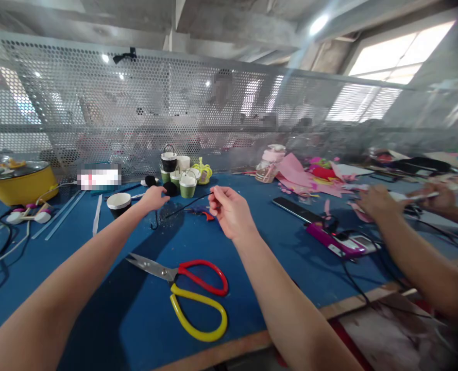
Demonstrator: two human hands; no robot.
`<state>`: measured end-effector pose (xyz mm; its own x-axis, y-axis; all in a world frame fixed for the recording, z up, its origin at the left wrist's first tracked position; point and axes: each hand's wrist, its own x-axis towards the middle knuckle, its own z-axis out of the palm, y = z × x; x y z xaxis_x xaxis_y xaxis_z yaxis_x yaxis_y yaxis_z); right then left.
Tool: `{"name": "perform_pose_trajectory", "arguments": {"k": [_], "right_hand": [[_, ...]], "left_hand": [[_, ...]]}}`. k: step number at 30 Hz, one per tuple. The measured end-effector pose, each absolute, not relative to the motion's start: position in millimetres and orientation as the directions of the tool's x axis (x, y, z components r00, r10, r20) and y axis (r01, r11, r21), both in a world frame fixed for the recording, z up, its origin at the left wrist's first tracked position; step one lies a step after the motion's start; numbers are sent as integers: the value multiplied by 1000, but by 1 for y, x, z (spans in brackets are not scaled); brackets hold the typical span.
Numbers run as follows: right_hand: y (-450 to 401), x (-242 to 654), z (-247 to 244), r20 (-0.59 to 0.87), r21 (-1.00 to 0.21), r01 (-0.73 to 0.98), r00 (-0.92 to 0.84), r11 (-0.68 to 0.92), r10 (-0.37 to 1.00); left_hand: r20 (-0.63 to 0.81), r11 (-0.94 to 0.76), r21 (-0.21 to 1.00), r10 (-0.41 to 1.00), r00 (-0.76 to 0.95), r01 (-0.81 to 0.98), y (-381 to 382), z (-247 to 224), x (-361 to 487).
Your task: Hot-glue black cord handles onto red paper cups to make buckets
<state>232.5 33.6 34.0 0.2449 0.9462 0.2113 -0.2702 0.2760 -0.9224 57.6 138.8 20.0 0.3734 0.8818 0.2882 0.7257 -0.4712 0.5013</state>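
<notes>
My right hand [231, 208] is closed in a pinch on one end of a thin black cord [180, 208]. The cord runs left and curls down near the tabletop. Stretched forward, my left hand [155, 197] has its fingers slightly apart beside a dark round piece [170, 189]; whether they touch is unclear. Left of that hand stands a small black cup with a white rim [119, 203]. Just behind are several small green, white and black buckets [188, 184]. Large scissors with red and yellow handles [174, 275] lie opened in front of me.
A yellow pot [20, 183] stands far left, near cables and pale strips [64, 214]. Perforated metal panel [143, 108] closes the back. To the right lie a phone [296, 208], a purple device [337, 242] and pink scraps [302, 178]. A co-worker's hands [381, 203] work there.
</notes>
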Motion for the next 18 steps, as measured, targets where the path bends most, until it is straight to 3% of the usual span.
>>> {"name": "perform_pose_trajectory", "arguments": {"k": [5, 7, 8, 10, 13, 18], "right_hand": [[19, 204, 27, 217, -962, -168, 1, 214, 976], [12, 191, 23, 248, -969, -46, -108, 245, 963], [9, 186, 21, 263, -963, 9, -153, 268, 952], [6, 178, 17, 279, -951, 68, -239, 302, 930], [7, 176, 13, 262, -951, 71, -340, 302, 903], [13, 184, 12, 193, -958, 160, -258, 238, 947]], "left_hand": [[75, -396, 767, 837, 542, 505, 70, 36, 26], [-94, -108, 963, 725, 682, 248, 40, 36, 16], [-143, 0, 980, 705, 694, 201, 28, 34, 14], [-140, 57, 986, 781, 609, 154, 12, 25, 11], [-65, -5, 990, 866, 495, 138, 5, 11, 9], [-7, -69, 986, 894, 448, 152, 10, 2, 6]]}}
